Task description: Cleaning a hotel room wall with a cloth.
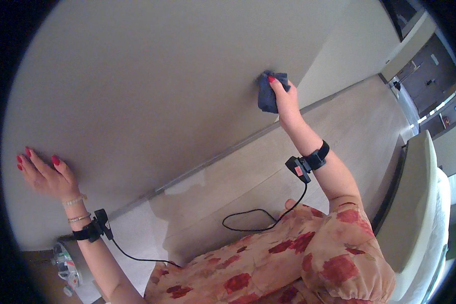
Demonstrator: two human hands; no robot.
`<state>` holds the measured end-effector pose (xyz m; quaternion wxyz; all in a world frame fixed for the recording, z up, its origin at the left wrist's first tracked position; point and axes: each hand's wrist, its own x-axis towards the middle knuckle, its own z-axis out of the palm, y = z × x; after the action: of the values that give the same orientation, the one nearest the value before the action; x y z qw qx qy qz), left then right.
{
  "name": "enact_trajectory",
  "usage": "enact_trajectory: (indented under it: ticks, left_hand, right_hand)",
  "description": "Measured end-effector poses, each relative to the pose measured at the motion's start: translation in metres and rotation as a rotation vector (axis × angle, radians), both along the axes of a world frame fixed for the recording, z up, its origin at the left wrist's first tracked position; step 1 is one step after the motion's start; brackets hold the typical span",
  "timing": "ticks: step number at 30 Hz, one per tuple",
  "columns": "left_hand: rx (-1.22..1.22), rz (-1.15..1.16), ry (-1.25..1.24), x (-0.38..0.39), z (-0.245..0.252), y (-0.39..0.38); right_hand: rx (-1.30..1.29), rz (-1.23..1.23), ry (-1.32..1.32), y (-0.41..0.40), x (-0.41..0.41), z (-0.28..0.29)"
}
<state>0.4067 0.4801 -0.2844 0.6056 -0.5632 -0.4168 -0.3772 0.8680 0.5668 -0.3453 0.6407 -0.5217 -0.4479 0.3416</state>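
Observation:
A folded dark blue-grey cloth (pixel 267 95) is gripped in my right hand (pixel 287 97), pressed against a pale, smooth wall (pixel 155 87). The thumb lies over the cloth; the other fingers are hidden behind it. To the left and lower down, my left hand (pixel 51 176) rests on the same wall with fingers spread and nothing held. Each forearm carries a black strapped device with a cable, one on the left wrist (pixel 93 228) and one on the right forearm (pixel 307 161).
A grey baseboard (pixel 212 155) runs along the foot of the wall above a light plank floor (pixel 228 178). At lower left stands a bin (pixel 81 266) beside plastic bottles and packaging (pixel 67 271). A bed (pixel 410 212) is on the right; a dark door (pixel 429 72) lies beyond.

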Motion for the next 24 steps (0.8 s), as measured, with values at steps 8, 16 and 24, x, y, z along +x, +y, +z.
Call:
enact_trajectory:
  ticks: [8, 16, 24]
  left_hand:
    - [0.041, -0.003, -0.001, 0.002, 0.000, -0.002]
    - [0.022, -0.015, 0.024, -0.006, -0.008, -0.001]
    - [0.018, 0.023, 0.008, -0.002, -0.006, 0.001]
  right_hand:
    - [0.153, 0.008, -0.025, 0.010, -0.003, 0.015]
    - [-0.102, -0.202, -0.130, 0.029, 0.078, -0.081]
    - [-0.692, -0.416, -0.328, 0.043, 0.165, -0.226]
